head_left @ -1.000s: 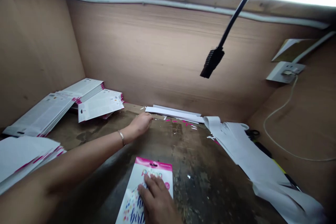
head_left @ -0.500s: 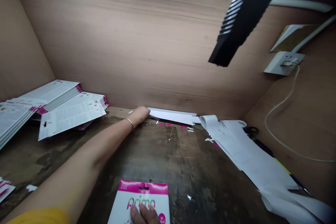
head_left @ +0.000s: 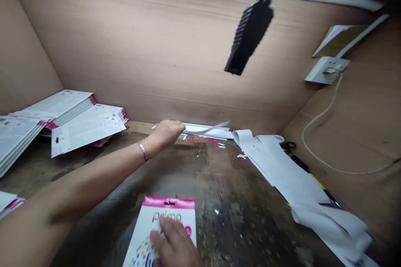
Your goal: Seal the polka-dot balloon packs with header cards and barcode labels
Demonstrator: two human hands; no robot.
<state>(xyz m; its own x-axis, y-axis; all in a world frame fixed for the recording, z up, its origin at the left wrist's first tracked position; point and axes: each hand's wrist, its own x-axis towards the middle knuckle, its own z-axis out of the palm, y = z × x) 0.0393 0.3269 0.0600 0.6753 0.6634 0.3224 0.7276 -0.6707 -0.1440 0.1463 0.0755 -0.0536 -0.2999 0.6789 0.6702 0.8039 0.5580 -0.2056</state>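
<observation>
At the back of the table, my left hand (head_left: 168,132) is closed on one end of a white paper strip (head_left: 216,127). The strip's free end curves up above a few flat white strips (head_left: 216,134) lying along the back wall. In front of me lies a flat white card packet (head_left: 147,225) with a pink top band, a hanging slot, "prima" lettering and coloured dots. My right hand (head_left: 176,242) rests on it, fingers stretched out over the printed face; its lower part is cut off by the view's edge.
Stacks of white, pink-edged packets (head_left: 87,127) lie at the left. A long curling band of white paper (head_left: 282,171) covers the right side, beside black scissors (head_left: 288,146). Small paper scraps (head_left: 214,142) litter the back. A black connector (head_left: 250,35) hangs overhead, near a wall socket (head_left: 327,70).
My left hand reached the strips at the back wall, took hold of one and raised it slightly. My right hand stays on the packet. The head view shifted, and the hanging connector swung.
</observation>
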